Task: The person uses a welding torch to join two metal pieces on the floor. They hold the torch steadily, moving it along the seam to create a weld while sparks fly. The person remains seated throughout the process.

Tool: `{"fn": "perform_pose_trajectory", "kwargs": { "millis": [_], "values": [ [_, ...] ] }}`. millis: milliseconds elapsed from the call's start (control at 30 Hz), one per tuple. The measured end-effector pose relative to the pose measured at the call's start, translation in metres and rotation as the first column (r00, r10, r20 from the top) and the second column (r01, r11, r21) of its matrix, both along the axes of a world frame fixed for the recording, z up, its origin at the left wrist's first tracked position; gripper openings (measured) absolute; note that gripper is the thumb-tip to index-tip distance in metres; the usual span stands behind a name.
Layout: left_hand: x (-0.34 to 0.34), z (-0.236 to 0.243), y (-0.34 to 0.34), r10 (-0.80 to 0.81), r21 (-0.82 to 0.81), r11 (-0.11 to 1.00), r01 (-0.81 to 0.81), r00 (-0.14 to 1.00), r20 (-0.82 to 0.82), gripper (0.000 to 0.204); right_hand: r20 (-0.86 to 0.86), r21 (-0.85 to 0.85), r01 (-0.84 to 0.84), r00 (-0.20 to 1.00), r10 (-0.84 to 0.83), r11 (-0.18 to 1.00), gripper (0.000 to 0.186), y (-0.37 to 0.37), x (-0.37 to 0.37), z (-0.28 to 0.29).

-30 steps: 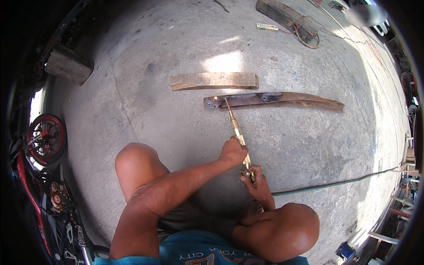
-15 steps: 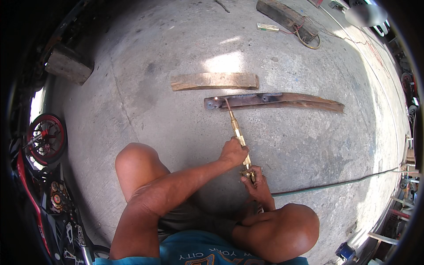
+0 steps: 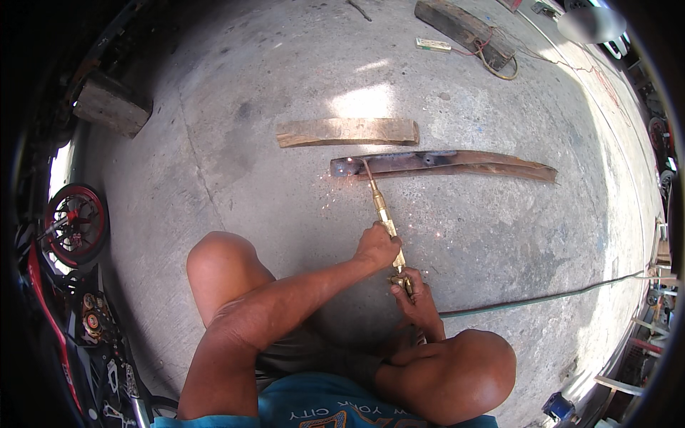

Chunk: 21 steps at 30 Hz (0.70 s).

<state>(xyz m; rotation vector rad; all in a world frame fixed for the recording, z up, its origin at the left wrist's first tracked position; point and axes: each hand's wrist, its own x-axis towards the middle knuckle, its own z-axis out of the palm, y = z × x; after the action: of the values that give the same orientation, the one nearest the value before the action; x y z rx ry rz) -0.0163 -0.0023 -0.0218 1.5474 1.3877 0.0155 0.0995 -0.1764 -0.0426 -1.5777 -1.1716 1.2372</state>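
A brass gas torch (image 3: 380,207) slants forward between my knees, its thin bent tip over the left end of a rusty steel channel (image 3: 478,162) on the concrete. A bright glow shows at the tip, and orange sparks (image 3: 330,194) scatter around that end. My left hand (image 3: 379,245) is wrapped round the torch's body. Lower down, my right hand (image 3: 419,299) is closed at the valve end of the torch, with fingers and thumb at the brass knobs. Just beyond the channel lies a short wooden plank (image 3: 347,133), apart from it.
From the torch's rear, a green hose (image 3: 542,302) runs right across the floor. A motorcycle (image 3: 75,228) with a red wheel stands at left, and a wooden block (image 3: 113,104) behind it. A heavy timber (image 3: 464,32) with wires and a small pale box (image 3: 432,45) lie at the far right.
Sparks now fly from the left end of the steel channel, some landing toward me and to the right of the torch. Both hands and the torch have barely moved.
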Motion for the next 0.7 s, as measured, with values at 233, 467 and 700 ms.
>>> {"fn": "perform_pose_trajectory", "kwargs": {
  "millis": [233, 467, 700],
  "values": [
    [0.0028, -0.001, -0.001, 0.008, 0.007, 1.0, -0.008, 1.0, 0.018, 0.048, 0.011, -0.009, 0.008, 1.0, -0.007, 1.0, 0.038, -0.0008, 0.0019, 0.0022],
    [0.0009, -0.0049, -0.0029, 0.023, 0.017, 1.0, -0.023, 0.999, 0.024, 0.049, -0.002, -0.01, -0.001, 1.0, 0.001, 1.0, 0.037, 0.0, 0.0017, 0.0019],
    [0.0011, -0.0023, -0.0018, 0.011, 0.015, 1.0, -0.011, 1.0, 0.021, 0.052, 0.002, -0.04, -0.003, 1.0, 0.003, 0.999, 0.037, 0.0004, 0.002, 0.0062]
  ]
}}
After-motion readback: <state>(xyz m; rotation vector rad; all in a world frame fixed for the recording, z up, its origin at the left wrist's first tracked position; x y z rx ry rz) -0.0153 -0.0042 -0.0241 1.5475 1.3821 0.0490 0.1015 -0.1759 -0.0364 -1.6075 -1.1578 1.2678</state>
